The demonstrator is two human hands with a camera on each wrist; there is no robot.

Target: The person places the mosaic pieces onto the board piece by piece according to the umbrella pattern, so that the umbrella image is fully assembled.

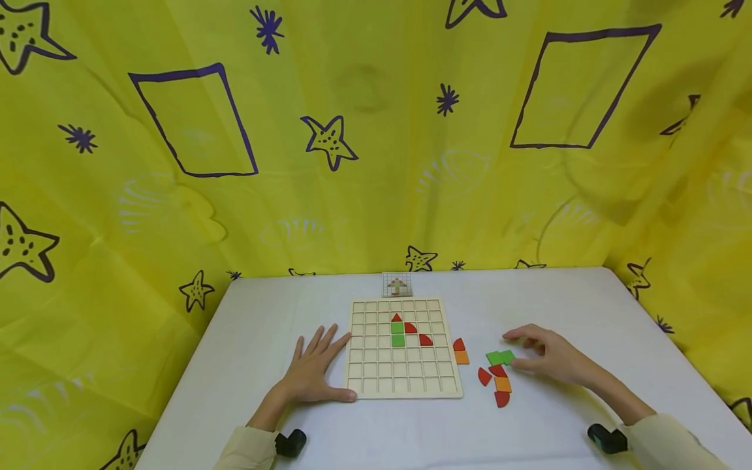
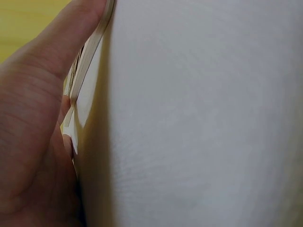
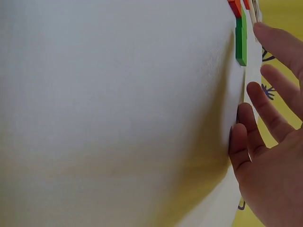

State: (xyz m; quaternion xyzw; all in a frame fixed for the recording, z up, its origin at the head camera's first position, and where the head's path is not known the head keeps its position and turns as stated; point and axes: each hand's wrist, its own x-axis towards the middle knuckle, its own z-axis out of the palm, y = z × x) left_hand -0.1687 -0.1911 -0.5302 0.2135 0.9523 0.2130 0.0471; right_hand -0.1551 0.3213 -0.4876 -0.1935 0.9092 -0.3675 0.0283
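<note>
My left hand (image 1: 314,375) lies spread on the table, its thumb at the lower left corner of the pale gridded board (image 1: 376,386) and a fingertip at its left edge. On the board sit a red triangle (image 1: 396,318), two green squares (image 1: 397,340) in a column below it, and two red quarter-circle pieces (image 1: 425,340) stepping down to the right. To the right, my right hand (image 1: 552,354) hovers beside two green pieces (image 1: 500,358), fingers loosely bent and spread, thumb near them. The right wrist view shows the green pieces (image 3: 241,45) apart from the fingertips.
Below the green pieces lie several red pieces (image 1: 502,399) and an orange square (image 1: 502,384). Another red piece (image 1: 459,344) and orange square (image 1: 462,358) lie by the board's right edge. A pattern card (image 1: 397,284) rests behind the board, before a yellow curtain (image 1: 376,209).
</note>
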